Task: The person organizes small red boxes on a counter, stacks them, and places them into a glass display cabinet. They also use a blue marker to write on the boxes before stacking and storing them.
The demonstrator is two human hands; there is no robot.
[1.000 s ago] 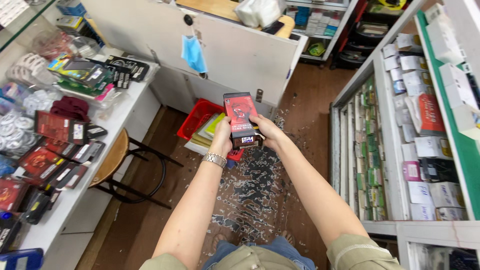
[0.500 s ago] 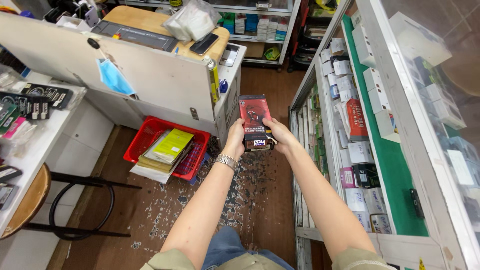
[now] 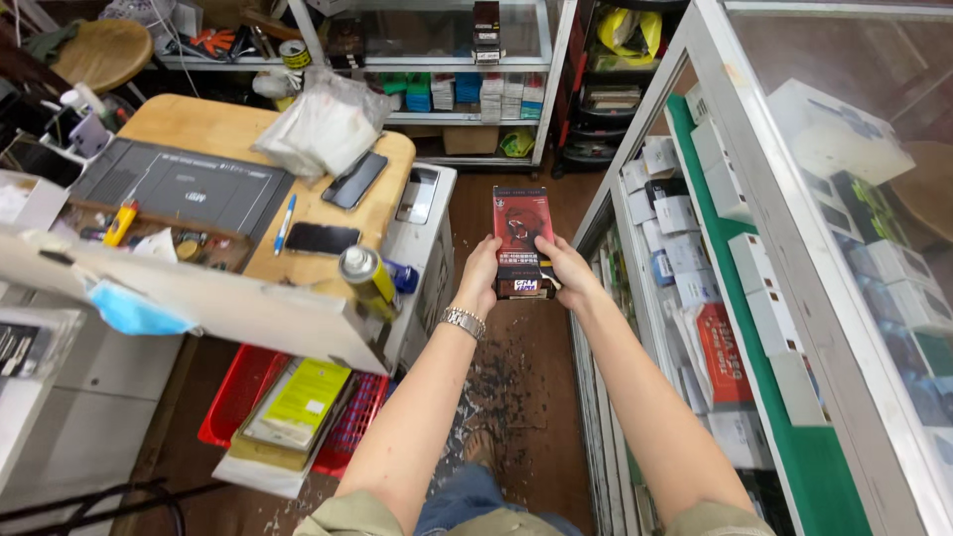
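Note:
Both hands hold a flat red and black package [image 3: 521,233] upright at arm's length over the brown floor. My left hand [image 3: 478,278], with a metal watch at the wrist, grips its lower left edge. My right hand [image 3: 566,273] grips its lower right edge. The package's printed front faces me.
A wooden workbench [image 3: 223,129] with a grey mat, two phones, a pen and a spray can [image 3: 365,274] stands at left. A red basket [image 3: 243,392] with yellow packets sits on the floor below. A glass display case [image 3: 754,298] full of white boxes runs along the right. Shelves stand behind.
My view has swung right and forward, toward the workbench and the display case. Both hands keep hold of the package, still out in front of me.

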